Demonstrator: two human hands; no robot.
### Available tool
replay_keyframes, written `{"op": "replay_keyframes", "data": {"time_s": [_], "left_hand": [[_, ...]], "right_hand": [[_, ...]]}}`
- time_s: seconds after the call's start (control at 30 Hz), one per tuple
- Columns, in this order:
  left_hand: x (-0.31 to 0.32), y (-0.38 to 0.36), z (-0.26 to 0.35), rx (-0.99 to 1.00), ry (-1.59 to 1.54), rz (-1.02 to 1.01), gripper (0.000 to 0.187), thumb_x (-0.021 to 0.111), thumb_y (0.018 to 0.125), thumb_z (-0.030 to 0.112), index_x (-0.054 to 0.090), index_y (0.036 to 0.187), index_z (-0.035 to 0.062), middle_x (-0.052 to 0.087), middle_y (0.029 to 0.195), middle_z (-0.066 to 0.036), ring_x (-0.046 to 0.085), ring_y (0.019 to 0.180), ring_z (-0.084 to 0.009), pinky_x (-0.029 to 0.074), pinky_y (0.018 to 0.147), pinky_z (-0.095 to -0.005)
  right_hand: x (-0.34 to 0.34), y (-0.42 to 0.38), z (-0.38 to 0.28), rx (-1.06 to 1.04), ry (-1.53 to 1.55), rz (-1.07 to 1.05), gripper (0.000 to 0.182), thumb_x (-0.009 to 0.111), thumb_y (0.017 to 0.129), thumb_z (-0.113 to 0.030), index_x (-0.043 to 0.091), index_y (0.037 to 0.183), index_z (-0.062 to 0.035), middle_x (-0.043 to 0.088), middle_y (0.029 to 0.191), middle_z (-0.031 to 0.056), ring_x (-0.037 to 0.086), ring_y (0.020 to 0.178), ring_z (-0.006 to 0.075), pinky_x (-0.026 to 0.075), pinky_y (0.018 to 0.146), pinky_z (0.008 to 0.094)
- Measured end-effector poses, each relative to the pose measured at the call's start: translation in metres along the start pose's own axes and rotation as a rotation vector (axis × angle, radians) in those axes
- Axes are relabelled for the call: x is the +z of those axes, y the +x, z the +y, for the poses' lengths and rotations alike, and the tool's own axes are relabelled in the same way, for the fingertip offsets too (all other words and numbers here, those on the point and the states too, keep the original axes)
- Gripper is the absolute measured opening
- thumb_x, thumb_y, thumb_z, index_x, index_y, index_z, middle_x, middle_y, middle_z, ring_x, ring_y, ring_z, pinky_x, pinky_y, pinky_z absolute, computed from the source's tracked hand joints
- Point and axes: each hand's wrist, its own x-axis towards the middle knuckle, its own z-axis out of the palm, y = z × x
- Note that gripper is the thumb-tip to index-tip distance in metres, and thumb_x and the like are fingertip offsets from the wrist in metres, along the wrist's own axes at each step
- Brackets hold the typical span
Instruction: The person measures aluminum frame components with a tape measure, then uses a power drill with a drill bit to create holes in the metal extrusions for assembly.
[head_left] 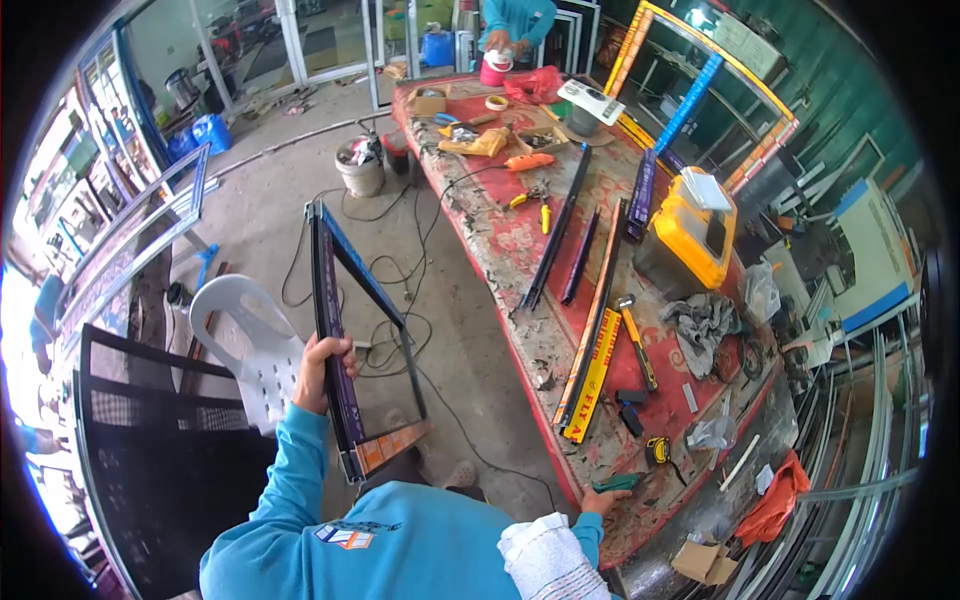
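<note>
My left hand (pixel 325 373) is wrapped around one long side of a narrow rectangular aluminum frame (pixel 339 398), held upright left of the table. The frame has purple, blue and orange film on its bars. My right hand (pixel 597 499) is at the table's near edge, closed on one end of a small dark green object (pixel 616 482) whose kind I cannot make out. A yellow tape measure (pixel 658 451) and a black block-like piece (pixel 630 411) lie beyond it. Above them are a hammer (pixel 637 343) and a yellow-labelled aluminum bar (pixel 593 385).
The worn red table (pixel 515 350) carries more bars, pliers (pixel 545 215), an orange power tool (pixel 530 162) and a yellow toolbox (pixel 690 235). A white plastic chair (pixel 240 320) stands left, with cables (pixel 425 370) on the floor. Another person (pixel 518 22) works at the far end.
</note>
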Motion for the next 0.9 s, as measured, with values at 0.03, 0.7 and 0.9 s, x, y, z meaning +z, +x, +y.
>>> {"op": "replay_keyframes", "data": {"time_s": [0.03,0.7,0.9], "left_hand": [[-0.002,0.004,0.007,-0.003,-0.017,0.020,0.021,0.059,0.078,0.006,0.046,0.095,0.0038,0.049,0.079,-0.006,0.050,0.062,-0.0143,0.044,0.051,-0.0277],[-0.208,0.057,0.163,0.091,-0.214,-0.082,0.064,0.058,0.071,0.010,0.039,0.131,-0.0034,0.046,0.093,-0.007,0.047,0.067,-0.0127,0.043,0.055,-0.0243],[-0.223,0.056,0.177,0.202,-0.303,-0.010,0.065,0.058,0.071,0.010,0.038,0.132,-0.0015,0.046,0.092,-0.006,0.048,0.065,-0.0127,0.044,0.055,-0.0249]], "right_hand": [[0.006,0.008,0.014,-0.016,-0.020,0.000,0.122,0.081,0.070,-0.007,-0.011,0.149,0.0040,0.044,0.135,0.0355,0.051,0.120,0.0473,0.042,0.106,0.0467],[0.064,-0.110,-0.220,-1.226,-0.032,0.016,0.061,0.070,0.079,-0.014,0.047,0.133,0.0048,0.050,0.130,0.0256,0.050,0.119,0.0383,0.039,0.103,0.0439],[0.164,-0.151,-0.332,-1.220,-0.048,-0.416,0.071,0.069,0.077,-0.014,0.037,0.137,0.0075,0.038,0.140,0.0290,0.034,0.133,0.0442,0.029,0.112,0.0483]]}}
